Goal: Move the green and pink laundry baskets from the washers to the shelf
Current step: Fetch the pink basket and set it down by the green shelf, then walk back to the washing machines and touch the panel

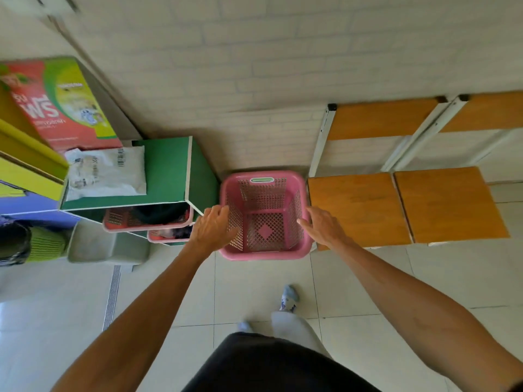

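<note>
Head view, looking down. Both hands are gripping the pink basket by its side rims. The left hand is curling over the left rim, fingers tucked inside the mesh wall. The right hand is pressing on the right rim, fingers partly spread, thumb reaching inside. The basket is sitting upright between the two hands, empty, a slotted handle on the far rim. Whether it is resting on the floor or hanging just above it, cannot tell.

Left of the left hand, a green cabinet is holding two more pink baskets in its lower bays. Right of the right hand, touching or nearly touching the basket, a shelf with orange boards is standing against the wall. No green basket is showing.

Handling, by judgement: thin perforated plastic, light and empty, fairly stiff though the walls may flex under a squeeze. Smooth rim, some slip risk. Opposite rims or the slotted handles look the best hold, keeping it level.
</note>
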